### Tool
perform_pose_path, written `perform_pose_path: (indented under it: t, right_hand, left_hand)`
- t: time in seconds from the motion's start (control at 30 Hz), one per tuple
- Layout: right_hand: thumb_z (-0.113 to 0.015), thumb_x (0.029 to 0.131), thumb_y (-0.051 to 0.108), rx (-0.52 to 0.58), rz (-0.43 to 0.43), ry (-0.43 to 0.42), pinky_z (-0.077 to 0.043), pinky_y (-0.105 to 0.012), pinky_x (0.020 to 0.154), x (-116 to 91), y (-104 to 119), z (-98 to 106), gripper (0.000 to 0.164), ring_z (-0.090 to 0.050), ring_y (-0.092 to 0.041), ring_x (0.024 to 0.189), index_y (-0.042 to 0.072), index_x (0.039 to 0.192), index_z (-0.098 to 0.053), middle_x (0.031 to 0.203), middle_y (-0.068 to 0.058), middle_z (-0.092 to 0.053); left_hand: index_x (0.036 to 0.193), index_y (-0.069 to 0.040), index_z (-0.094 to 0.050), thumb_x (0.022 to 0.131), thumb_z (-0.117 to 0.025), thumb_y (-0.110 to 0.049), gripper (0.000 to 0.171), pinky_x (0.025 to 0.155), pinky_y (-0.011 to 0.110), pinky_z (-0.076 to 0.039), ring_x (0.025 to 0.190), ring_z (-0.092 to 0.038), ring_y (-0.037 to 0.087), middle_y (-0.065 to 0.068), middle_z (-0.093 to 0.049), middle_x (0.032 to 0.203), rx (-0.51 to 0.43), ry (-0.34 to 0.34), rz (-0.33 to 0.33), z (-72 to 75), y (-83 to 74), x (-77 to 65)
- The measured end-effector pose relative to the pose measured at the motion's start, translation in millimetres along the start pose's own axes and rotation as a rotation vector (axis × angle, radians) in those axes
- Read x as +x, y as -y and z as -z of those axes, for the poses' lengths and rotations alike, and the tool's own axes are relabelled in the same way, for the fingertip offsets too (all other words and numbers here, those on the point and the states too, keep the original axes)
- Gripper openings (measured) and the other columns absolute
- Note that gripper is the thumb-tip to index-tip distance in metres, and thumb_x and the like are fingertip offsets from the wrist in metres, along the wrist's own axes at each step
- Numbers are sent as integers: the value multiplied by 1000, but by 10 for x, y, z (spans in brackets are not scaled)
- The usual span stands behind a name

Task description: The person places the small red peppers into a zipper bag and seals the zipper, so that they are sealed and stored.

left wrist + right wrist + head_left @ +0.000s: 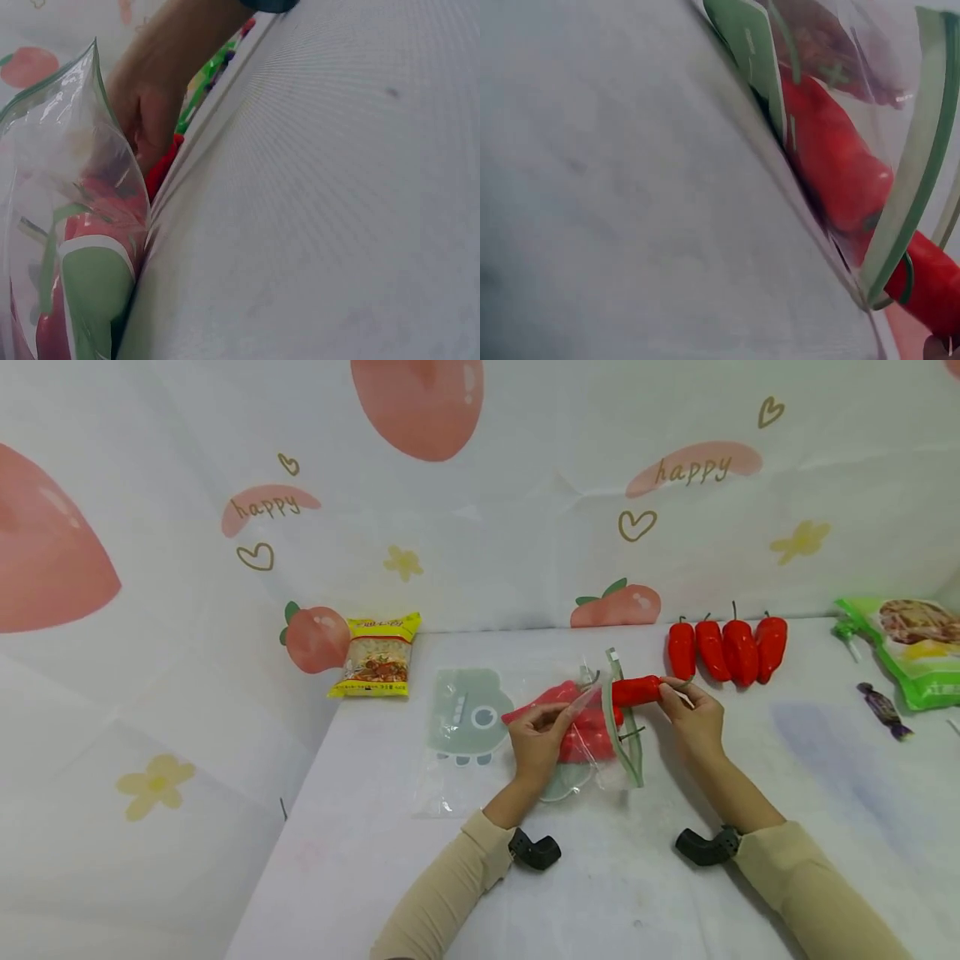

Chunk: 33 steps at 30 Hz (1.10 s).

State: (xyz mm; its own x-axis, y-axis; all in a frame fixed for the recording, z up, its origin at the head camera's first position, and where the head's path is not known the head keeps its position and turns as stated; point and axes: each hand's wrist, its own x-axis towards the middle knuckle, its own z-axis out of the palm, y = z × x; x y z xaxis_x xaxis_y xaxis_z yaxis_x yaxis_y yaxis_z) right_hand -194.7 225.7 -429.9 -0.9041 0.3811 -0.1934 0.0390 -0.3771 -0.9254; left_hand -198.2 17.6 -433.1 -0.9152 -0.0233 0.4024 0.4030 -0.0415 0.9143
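- Head view, nearest first, 12 o'clock pointing away from the person: two beige sleeves point(457, 881) reach in over the white bench point(600, 893), a black wrist camera point(707, 846) at the right cuff.
- The left hand point(536, 747) has its thumb and fingers brought together on the film of a clear bag point(600, 774), at about 1 o'clock from its wrist.
- The right hand point(693, 722) pinches a red pepper point(639, 691) by its stem end, with little gap between thumb and fingers.
- That pepper lies at 10 o'clock from the right hand and 2 o'clock from the left; the right is nearer, being on it.
- Its long axis runs roughly 3 to 9 o'clock, across the green-edged mouth point(636, 768), which faces 3 o'clock. The leading end is at the mouth; how deep it sits I cannot tell.
- Other peppers point(588, 746) lie inside the bag, one stem poking out towards 2 o'clock.
- A flat bag point(435, 785) with a green cartoon lies at 9 to 10 o'clock from the left hand.
- A dark-wrapped sweet point(885, 712) sits at 3 o'clock from the right hand.
- Farther off, four loose peppers point(738, 652) stand in a row at 1 o'clock from it; a yellow packet point(375, 656) rests at 10 o'clock from the left hand.
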Motion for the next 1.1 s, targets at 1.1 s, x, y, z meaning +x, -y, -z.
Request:
perform_pose_path:
  t: [1.1]
  right_hand:
    - [-54,90,38,-640,50,225,-47,-7,76,192,-66,-85,55,-56,11,78,-1,128,-50,90,19,-57]
  left_hand:
    - [88,10,-67,79,-68,-2,15,69,22,-55,70,-62,1,27,-67,86,-63,-8,-37,-11,44,28]
